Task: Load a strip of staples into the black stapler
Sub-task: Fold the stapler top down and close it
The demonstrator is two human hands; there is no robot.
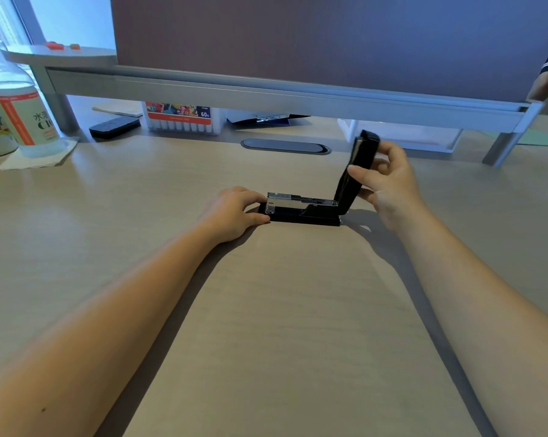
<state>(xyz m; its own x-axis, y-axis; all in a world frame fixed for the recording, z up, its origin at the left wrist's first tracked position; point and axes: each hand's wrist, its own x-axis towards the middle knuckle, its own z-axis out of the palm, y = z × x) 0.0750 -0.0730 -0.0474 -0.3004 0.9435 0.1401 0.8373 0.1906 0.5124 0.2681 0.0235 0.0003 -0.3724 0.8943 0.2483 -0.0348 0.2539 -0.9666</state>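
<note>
Stapler: the black stapler (301, 214) lies on the tabletop (266, 310) between the 2 hands, its base flat.
Lid: the top cover (357, 165) is swung up, nearly upright, hinged at the right end.
Metal channel: the silver staple channel (297, 201) lies exposed and level.
Left hand: the left hand (234, 212) pinches the stapler's left end, thumb at the base.
Right hand: the right hand (389, 181) grips the raised cover between thumb and fingers.
Staples: cannot tell whether any sit in the channel.

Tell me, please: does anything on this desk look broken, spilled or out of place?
Nothing stands out. The black stapler lies flat on the desk, its lid swung up by the right hand for loading while the left hand steadies its front.
</note>
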